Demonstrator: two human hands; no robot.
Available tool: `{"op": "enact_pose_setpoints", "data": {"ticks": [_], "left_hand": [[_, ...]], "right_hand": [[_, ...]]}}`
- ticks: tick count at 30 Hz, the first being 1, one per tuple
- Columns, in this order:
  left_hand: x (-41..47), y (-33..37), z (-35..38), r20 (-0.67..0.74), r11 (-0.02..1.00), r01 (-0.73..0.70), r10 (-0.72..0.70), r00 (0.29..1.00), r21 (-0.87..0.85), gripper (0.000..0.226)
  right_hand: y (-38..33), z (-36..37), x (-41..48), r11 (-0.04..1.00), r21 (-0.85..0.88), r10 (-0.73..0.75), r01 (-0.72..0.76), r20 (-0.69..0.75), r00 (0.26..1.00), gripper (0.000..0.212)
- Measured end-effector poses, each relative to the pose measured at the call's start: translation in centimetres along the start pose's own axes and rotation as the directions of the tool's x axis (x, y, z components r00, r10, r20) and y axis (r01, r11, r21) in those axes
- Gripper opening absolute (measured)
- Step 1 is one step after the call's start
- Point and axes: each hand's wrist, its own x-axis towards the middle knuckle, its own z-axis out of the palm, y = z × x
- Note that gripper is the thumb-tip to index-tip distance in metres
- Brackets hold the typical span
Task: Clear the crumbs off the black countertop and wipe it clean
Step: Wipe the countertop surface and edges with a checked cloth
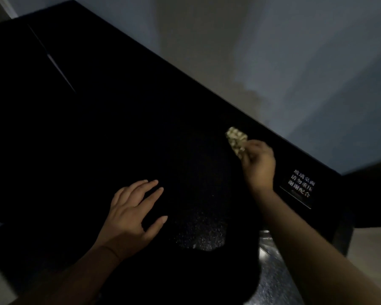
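Black, glossy and flat, the countertop (pixel 119 117) fills most of the head view, its far edge running diagonally against a grey wall (pixel 273 51). Fine pale crumbs (pixel 199 235) speckle it in a granular patch near the person's side. The patch thins toward the far edge, and its long axis appears to run from the near edge up toward the right hand (pixel 259 164). That hand, near the far edge, pinches a larger crumbly piece (pixel 235 139), pale, knobbly and elongated, between thumb and curled fingers. The left hand (pixel 132 214) is spread, its fingers straight and parted, and holds nothing; whether it touches the surface cannot be told. The dense part of the patch lies just right of the left thumb and well toward the person from the right hand, so the left hand is judged the nearer for sweeping. A small dark placard (pixel 300 188) with white characters lies right of the right wrist.
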Motion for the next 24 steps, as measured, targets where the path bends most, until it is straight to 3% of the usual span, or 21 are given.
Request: {"op": "enact_pose_setpoints", "data": {"ticks": [3, 8, 12, 14, 18, 24], "left_hand": [[-0.1, -0.1, 0.0, 0.015, 1.000, 0.007, -0.007, 1.000, 0.009, 0.062], [-0.2, -0.3, 0.1, 0.029, 1.000, 0.002, -0.002, 1.000, 0.020, 0.063], [-0.3, -0.4, 0.3, 0.027, 0.999, 0.008, -0.008, 1.000, 0.032, 0.063], [-0.4, -0.4, 0.3, 0.018, 0.999, 0.007, -0.008, 1.000, 0.038, 0.062], [-0.6, -0.1, 0.2, 0.008, 1.000, 0.006, -0.006, 1.000, 0.030, 0.062], [-1.7, 0.6, -1.8, 0.005, 0.991, -0.002, 0.003, 1.000, -0.134, 0.064]], "right_hand": [[-2.0, 0.6, -5.2, 0.990, 0.084, -0.114, 0.110, 0.043, 0.993, 0.030], [-2.9, 0.0, -8.6, 0.983, 0.162, -0.111, 0.091, 0.125, 0.986, 0.032], [-2.7, -0.8, -6.2, 0.988, 0.131, -0.079, 0.081, -0.017, 0.997, 0.025], [-2.3, -0.6, -5.4, 0.996, 0.084, 0.007, 0.000, -0.082, 0.997, 0.021], [-2.6, 0.8, -7.1, 0.989, 0.105, 0.113, -0.104, -0.078, 0.991, 0.021], [-5.2, 2.1, -12.1, 0.979, 0.195, 0.066, -0.053, -0.064, 0.996, 0.029]]}}
